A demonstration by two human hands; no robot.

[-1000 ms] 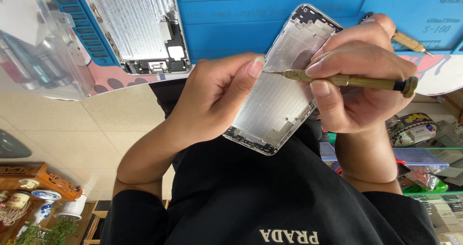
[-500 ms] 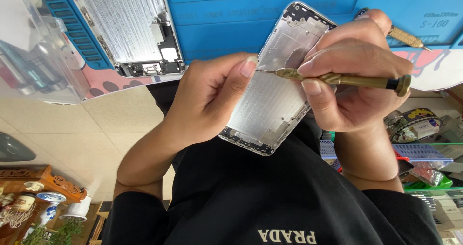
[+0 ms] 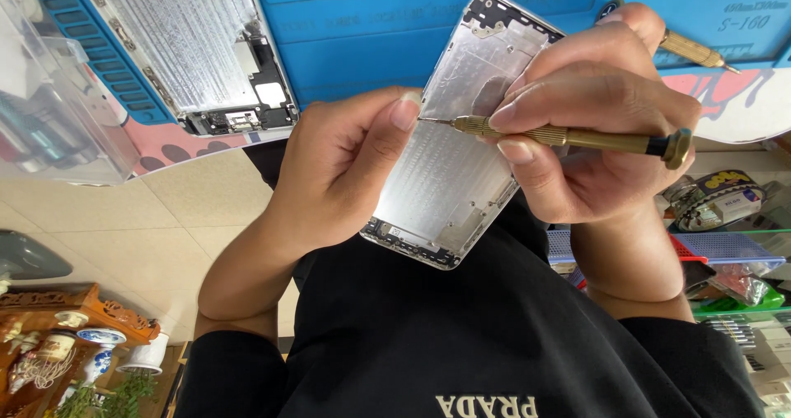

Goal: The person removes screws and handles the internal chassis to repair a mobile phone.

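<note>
- Phone rear housing (image 3: 449, 179), silver metal shell, frame centre: looks light, stiff, slick-faced; best gripped along its side edges.
- Left hand (image 3: 329, 179): fingers closed, clamping the housing's edge.
- Right hand (image 3: 593, 130): pinching brass screwdriver (image 3: 568, 137), tip on the shell.

We see an empty silver metal phone housing (image 3: 461, 158), a thin rectangular shell with rounded corners, its bare inner face turned toward us. It is held tilted in the air, one short end up near the blue mat, the other down near the black shirt. Small brackets and screw posts sit along its edges and at both ends, and the wide middle panel is plain, dull metal. Across it lies a slim brass-coloured precision screwdriver (image 3: 568, 136) with a knurled shaft and a dark swivel cap, nearly level, its fine tip touching the housing's side edge.
</note>
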